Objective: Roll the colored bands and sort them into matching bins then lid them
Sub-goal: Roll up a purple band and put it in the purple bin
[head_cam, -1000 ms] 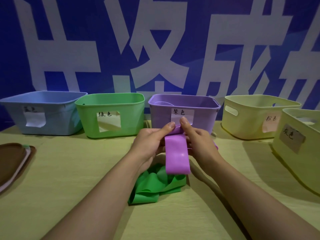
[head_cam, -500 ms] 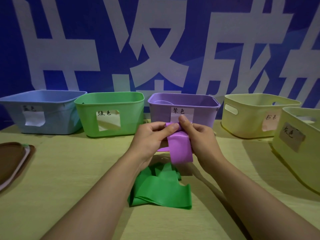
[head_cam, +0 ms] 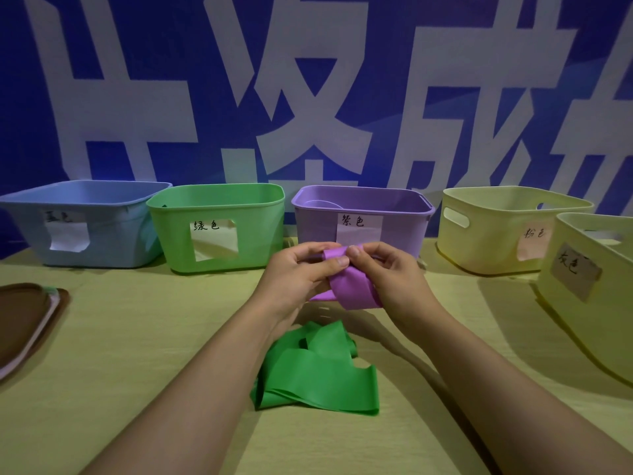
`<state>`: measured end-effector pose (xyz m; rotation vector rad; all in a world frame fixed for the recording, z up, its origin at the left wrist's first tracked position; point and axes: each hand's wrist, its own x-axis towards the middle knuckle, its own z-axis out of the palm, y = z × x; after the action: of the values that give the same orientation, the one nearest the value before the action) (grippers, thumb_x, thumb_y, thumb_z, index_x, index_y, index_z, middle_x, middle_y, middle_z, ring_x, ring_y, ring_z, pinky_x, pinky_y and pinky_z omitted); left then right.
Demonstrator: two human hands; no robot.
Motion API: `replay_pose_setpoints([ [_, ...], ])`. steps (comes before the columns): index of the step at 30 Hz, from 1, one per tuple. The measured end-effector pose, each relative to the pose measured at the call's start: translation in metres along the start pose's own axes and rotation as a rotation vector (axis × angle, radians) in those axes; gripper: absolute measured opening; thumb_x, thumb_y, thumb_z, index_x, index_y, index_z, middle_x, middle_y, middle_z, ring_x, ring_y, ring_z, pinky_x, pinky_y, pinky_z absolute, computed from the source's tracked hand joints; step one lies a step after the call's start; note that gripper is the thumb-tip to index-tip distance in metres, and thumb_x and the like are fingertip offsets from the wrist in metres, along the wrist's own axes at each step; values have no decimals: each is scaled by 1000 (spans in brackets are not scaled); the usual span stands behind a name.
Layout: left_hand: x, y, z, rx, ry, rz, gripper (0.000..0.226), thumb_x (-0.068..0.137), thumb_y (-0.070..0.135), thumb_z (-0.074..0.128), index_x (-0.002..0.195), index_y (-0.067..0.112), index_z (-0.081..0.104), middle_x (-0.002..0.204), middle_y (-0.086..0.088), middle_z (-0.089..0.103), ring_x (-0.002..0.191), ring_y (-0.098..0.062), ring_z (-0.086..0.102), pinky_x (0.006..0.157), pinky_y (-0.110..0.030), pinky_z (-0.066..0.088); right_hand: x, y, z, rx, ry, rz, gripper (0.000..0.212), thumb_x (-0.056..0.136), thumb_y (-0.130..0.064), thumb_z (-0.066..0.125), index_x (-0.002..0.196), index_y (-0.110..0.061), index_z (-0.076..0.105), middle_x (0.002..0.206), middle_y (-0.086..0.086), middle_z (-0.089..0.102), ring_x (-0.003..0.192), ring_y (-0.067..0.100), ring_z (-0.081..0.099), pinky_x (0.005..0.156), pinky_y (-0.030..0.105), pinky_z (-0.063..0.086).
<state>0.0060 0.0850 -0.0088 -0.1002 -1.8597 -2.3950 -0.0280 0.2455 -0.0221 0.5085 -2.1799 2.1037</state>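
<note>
- Head view, far left: a brown lid [head_cam: 20, 323] lies flat on the counter [head_cam: 137, 337], partly cut off by the frame edge.
- Blue bin [head_cam: 82, 224] stands at the back left with a white paper label; its handwriting is too faint to read surely.
- Green bin [head_cam: 219, 228] sits just beside it, labelled 绿色 by hand above a white paper patch.
- Left hand [head_cam: 294, 275] has its fingers curled round the purple band [head_cam: 352, 286], thumb pressing on the band's top edge.
- The purple band is held above the counter, in front of the purple bin [head_cam: 363, 214], partly rolled, with a loose tail hanging toward the left.
- The purple bin's white label reads 紫色; a pale rounded shape shows inside it.
- Green band [head_cam: 318, 375] lies crumpled on the counter below the hands, between the forearms.
- Right hand [head_cam: 394, 275] pinches the same purple band from the other side, fingers curled.
- Two pale yellow bins stand at right: the farther yellow bin [head_cam: 496, 231] is labelled 粉色, the nearer yellow bin [head_cam: 596, 289] 灰色.
- Behind everything hangs a blue backdrop [head_cam: 171, 97] with huge white characters, cropped.
</note>
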Motion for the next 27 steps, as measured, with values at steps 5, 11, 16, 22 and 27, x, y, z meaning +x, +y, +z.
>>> replay_pose_setpoints([
  [5,-1,1,-1,-13,-11,-16,34,85,-2,75,118,2,71,113,-17,76,99,-25,76,77,-26,62,0,1,0,37,-11,-9,31,84,-41,71,106,-20,73,99,0,77,94,20,74,77,30,60],
  [11,-1,2,-1,18,-19,-69,34,92,34,71,113,7,71,105,-16,78,94,-25,77,76,-31,62,0,2,2,75,-28,-31,23,88,-33,72,107,-20,73,100,1,78,94,21,75,77,31,61],
  [16,2,-5,0,159,78,-82,39,92,46,70,101,8,75,94,-14,79,93,-29,77,76,-38,64,-1,2,3,36,-35,-22,18,94,-30,70,110,-23,71,104,-1,75,96,20,74,78,33,63],
  [22,4,-8,-3,168,80,-52,43,82,44,77,104,7,79,98,-15,79,101,-36,74,95,-49,59,-1,4,3,93,-54,32,18,96,-27,68,113,-23,70,114,5,73,102,24,74,86,45,63],
  [27,4,-10,-3,224,84,-16,35,85,40,76,103,11,79,96,-10,80,97,-33,75,97,-54,57,-4,1,5,62,-59,125,34,94,-49,63,113,-22,70,112,6,74,98,22,75,88,45,62],
])
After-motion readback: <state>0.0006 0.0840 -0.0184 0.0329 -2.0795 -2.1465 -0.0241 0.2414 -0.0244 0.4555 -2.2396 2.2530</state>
